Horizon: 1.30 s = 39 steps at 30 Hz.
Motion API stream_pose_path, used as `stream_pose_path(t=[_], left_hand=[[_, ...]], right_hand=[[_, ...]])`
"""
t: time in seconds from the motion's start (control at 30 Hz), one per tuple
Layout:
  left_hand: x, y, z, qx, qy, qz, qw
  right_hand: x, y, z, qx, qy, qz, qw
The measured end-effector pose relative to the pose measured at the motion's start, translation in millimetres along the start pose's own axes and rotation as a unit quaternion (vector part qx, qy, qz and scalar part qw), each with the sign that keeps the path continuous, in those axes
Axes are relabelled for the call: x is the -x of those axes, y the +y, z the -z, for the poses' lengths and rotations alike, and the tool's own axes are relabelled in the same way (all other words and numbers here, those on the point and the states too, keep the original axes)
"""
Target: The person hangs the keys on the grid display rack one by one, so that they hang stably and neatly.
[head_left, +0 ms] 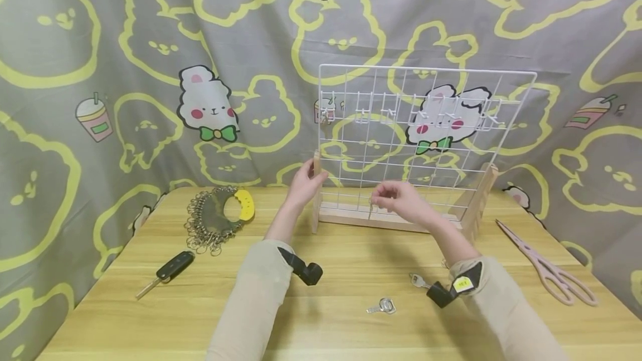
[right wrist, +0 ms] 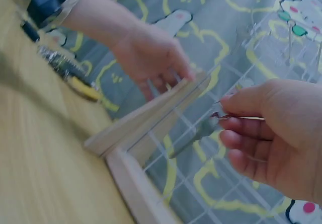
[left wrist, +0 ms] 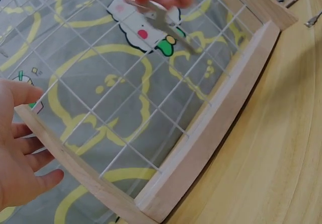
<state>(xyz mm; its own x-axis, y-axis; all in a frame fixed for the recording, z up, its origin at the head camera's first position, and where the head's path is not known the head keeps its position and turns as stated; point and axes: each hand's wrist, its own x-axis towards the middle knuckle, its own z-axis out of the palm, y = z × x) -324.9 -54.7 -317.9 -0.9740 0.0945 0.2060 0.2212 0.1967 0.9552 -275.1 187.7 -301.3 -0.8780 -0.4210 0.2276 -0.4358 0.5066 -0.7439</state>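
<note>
A white wire grid rack (head_left: 426, 144) stands in wooden supports with small white hooks along its upper part. My left hand (head_left: 303, 183) holds its left wooden post (left wrist: 75, 158), thumb on one side and fingers on the other. In front of the grid's lower part, my right hand (head_left: 401, 200) pinches a metal key (right wrist: 193, 138) by its ring end, and the blade slants down. Something small and metallic, perhaps a key (head_left: 325, 127), hangs at the leftmost hook. On the table lie a silver key with a ring (head_left: 382, 306) and another key (head_left: 418, 281) near my right wrist.
At the left sit a bunch of metal rings (head_left: 205, 233) on a yellow holder (head_left: 246, 205) and a black car key (head_left: 175, 266). Pink scissors (head_left: 544, 269) lie at the right. A patterned grey curtain (head_left: 150, 71) hangs behind the wooden table (head_left: 331, 272).
</note>
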Motion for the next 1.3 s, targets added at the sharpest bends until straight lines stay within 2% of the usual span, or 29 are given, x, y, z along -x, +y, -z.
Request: stream_pose_path(t=[0.13,0.37,0.57,0.73,1.0,1.3], left_hand=[[0.6,-0.1,0.3,0.003,0.001,-0.001,1.0],[-0.1,-0.7,0.8,0.01,0.002,0.003,0.9999],[-0.7,-0.4,1.1,0.012,0.003,0.0,0.9999],[-0.2,0.0,1.5,0.009,0.0,0.001,1.0],[-0.5,-0.2,2.3,0.014,-0.001,0.006,0.9999],[-0.7,-0.1,2.0,0.009,-0.006,0.007,0.9999]], right_hand=[[-11.0,-19,6,0.006,0.058,0.007,0.9983],[-27.7,-48,18,0.002,0.118,0.032,0.9925],[-38.4,-73,23,-0.031,0.168,0.066,0.9831],[-46.2,-89,23,-0.061,0.206,0.076,0.9737],[-57.4,-102,23,-0.051,0.269,0.06,0.9598],[-64.5,-102,21,-0.016,0.311,0.061,0.9484]])
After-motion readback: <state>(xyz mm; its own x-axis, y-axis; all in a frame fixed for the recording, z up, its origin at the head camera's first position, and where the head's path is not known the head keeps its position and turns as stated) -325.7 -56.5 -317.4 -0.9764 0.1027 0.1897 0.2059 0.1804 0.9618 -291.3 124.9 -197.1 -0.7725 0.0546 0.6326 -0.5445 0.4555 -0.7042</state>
